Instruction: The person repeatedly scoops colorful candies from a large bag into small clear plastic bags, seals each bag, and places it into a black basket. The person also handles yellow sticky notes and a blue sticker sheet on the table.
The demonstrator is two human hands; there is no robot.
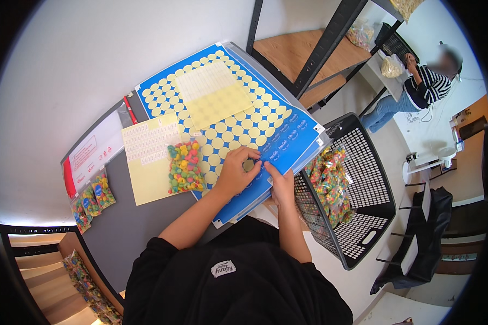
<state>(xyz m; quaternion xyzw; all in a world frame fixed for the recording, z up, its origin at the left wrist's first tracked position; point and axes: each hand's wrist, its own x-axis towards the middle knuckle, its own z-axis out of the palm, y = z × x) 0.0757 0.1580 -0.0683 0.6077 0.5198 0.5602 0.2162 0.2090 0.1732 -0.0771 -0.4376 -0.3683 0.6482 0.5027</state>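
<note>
A large blue sheet of round stickers [305, 140] lies on the grey table, many of its circles peeled to pale yellow backing. My left hand [239, 167] rests over its lower part, thumb and forefinger curled close to a round sticker. At the sheet's near right edge is my right hand [281, 180], its thumb on top and its fingers partly hidden. Left of my hands, a clear bag of colourful candies or snacks [186, 166] lies partly on a yellow label sheet [146, 183]. Another label sheet [215, 95] lies on the blue one.
A black plastic basket [370, 195] holding filled bags [329, 183] stands to the right. Several small filled bags [90, 201] lie at the table's left edge near a red pen [130, 110]. A metal-framed shelf [313, 53] rises behind; another person [425, 87] is farther off.
</note>
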